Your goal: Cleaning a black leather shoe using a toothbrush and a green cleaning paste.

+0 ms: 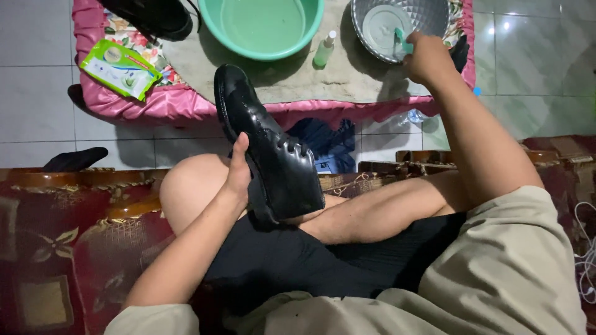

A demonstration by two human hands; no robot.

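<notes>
Pale glossy floor tiles (37, 37) beneath pink-frilled low counter (186, 102). Round green plastic basin (264, 28), faceted silver bowl (397, 25). Glossy black leather shoe (267, 149) over knee, gripped by left hand (238, 170). Right hand (425, 59) closed around teal brush (403, 42) at bowl rim.

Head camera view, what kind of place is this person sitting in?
Most likely a room in a home. The floor is pale tile, the person sits on a red patterned sofa, and a low table with a pink frilled cloth holds a green basin of water.
</notes>
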